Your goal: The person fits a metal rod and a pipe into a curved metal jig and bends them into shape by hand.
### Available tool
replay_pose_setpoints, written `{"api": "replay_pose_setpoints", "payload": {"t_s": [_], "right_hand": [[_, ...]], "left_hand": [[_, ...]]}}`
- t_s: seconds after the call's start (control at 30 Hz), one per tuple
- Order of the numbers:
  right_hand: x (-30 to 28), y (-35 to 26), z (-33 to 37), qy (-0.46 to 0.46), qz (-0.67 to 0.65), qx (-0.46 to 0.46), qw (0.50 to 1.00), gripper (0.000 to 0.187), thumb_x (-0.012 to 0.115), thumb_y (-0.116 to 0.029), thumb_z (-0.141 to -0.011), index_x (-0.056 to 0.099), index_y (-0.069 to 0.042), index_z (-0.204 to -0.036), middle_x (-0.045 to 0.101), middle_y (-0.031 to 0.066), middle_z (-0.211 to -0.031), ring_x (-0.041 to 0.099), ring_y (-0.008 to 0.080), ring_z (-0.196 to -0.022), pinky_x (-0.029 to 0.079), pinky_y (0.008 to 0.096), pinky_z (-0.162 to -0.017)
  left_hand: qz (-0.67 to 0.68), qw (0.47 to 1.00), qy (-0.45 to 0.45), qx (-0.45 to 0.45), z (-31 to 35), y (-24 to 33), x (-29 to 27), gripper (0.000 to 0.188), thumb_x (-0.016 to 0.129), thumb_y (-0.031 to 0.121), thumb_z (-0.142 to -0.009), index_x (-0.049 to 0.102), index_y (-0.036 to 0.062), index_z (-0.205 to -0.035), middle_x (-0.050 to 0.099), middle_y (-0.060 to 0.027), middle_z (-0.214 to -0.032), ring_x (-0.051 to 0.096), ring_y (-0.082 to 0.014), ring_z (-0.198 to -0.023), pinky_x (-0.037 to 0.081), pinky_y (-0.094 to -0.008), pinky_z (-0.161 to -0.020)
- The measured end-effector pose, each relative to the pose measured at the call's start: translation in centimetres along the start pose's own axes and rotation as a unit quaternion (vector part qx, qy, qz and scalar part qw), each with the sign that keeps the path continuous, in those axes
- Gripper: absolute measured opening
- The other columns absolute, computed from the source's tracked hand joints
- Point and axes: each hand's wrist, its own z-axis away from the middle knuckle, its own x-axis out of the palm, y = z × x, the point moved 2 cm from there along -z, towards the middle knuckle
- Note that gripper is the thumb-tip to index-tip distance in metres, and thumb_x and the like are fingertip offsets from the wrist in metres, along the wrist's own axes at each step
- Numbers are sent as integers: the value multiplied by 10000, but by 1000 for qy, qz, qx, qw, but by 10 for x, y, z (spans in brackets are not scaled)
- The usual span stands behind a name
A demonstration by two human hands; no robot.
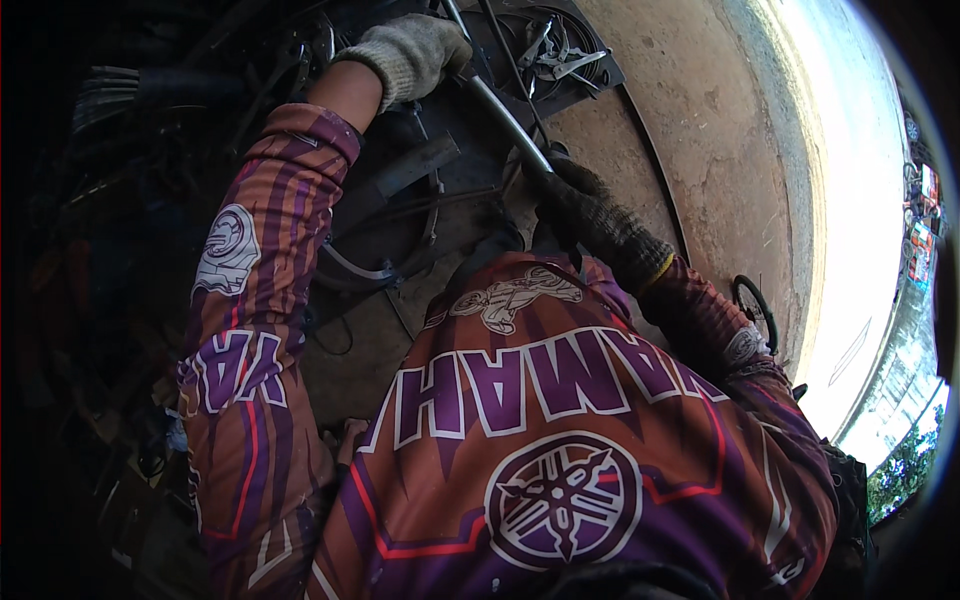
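Note:
A straight grey metal pipe point(508, 122) runs from the top edge down toward my right hand. My left hand point(408, 58), in a light knitted glove, is closed at the pipe's upper part; its fingertips are partly hidden. In a darker knitted glove, my right hand point(600, 208) wraps the pipe's lower end, close in front of my body. Below the pipe, a curved metal strip point(360, 272) and a flat metal plate point(418, 166) lie on a dark metal work surface. Several locking pliers point(562, 55) rest beyond the pipe, at the far side.
A long thin dark bar point(655, 160) lies across the brown floor point(720, 150) to the right. A wheel point(756, 308) stands beside my right forearm. Deep shadow covers the left side, where a bundle of thin rods point(108, 95) shows. Bright daylight lies at far right.

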Motion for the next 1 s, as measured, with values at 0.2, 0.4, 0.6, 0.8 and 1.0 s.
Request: {"api": "replay_pose_setpoints", "payload": {"t_s": [0.2, 0.4, 0.6, 0.8, 1.0], "right_hand": [[11, 16, -4, 7, -57, -24, 998, 446, 632, -361, -954, 605, -52, -1275, 635, 46, -966, 605, 124, -802, 505, 289, -679], [9, -6, 4, 15, 25, -22, 999, 444, 602, -373, -965, 607, -60, -1279, 622, 40, -914, 603, 124, -782, 506, 293, -648], [-21, -21, 4, -83, 31, 26, 996, 432, 558, -379, -975, 606, -94, -1296, 599, 41, -851, 597, 109, -727, 491, 283, -563], [-14, -28, 9, -36, 104, 6, 994, 437, 540, -371, -986, 594, -88, -1314, 602, 59, -907, 605, 120, -752, 508, 296, -604], [-18, -24, 6, -1, 129, -3, 992, 455, 566, -386, -978, 586, -86, -1320, 607, 57, -884, 613, 135, -777, 516, 303, -639]], "left_hand": [[-6, 1000, -4, 0, 0, -1, 0, 257, 662, -3, -759, 726, 148, -956, 670, -64, -1049, 650, -286, -1042, 539, -388, -881], [-19, 1000, -1, 3, 0, 1, 0, 260, 660, -4, -752, 727, 145, -953, 670, -60, -1062, 648, -284, -1049, 539, -385, -883], [1, 1000, -11, -15, -1, 0, 1, 260, 651, -3, -757, 727, 146, -956, 667, -57, -1078, 646, -277, -1057, 538, -385, -889], [7, 1000, -7, -20, -1, 2, -2, 262, 659, 6, -754, 724, 140, -970, 663, -60, -1073, 646, -287, -1051, 539, -387, -890], [0, 1000, -16, -18, -2, 3, -4, 260, 664, 3, -750, 721, 132, -968, 661, -61, -1076, 646, -290, -1049, 539, -388, -887]]}}
